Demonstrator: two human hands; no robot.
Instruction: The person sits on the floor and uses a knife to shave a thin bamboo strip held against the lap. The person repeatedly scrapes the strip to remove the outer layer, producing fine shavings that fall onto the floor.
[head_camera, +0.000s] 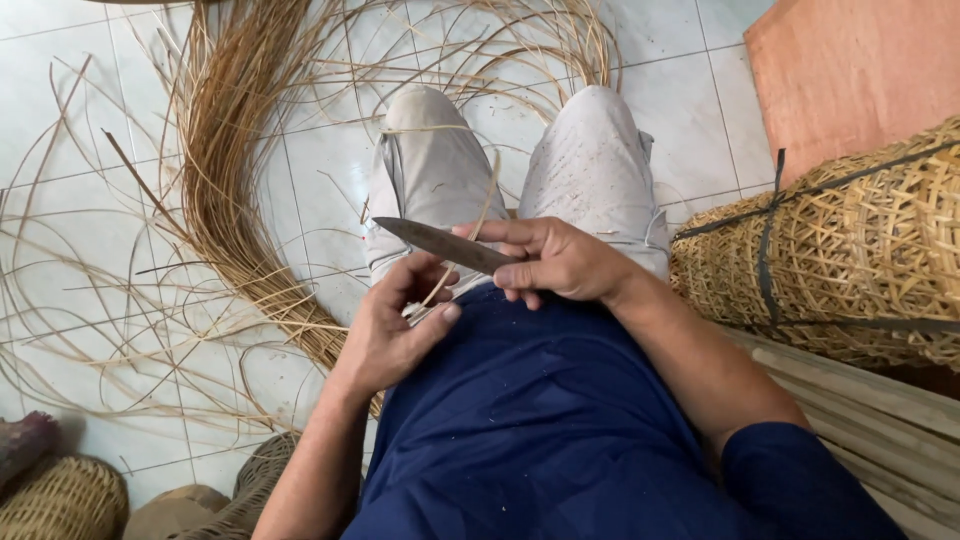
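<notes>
Both hands work over the lap: right hand (560, 262) holds a knife (440, 243), left hand (392, 325) pinches a thin cane strip (487, 205), mid-shaving.

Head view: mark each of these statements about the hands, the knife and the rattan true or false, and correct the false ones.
1. The right hand holds a knife with its blade pointing toward the person's left. True.
2. The left hand is empty. False: it pinches a thin rattan strip that runs up past the blade.
3. A big bundle of rattan strips lies on the tiled floor to the person's left. True.
4. The woven baskets at the right are tied with red ribbon. False: dark straps bind them.
5. The person wears dark trousers. False: the trousers are light grey; the shirt is dark blue.
</notes>
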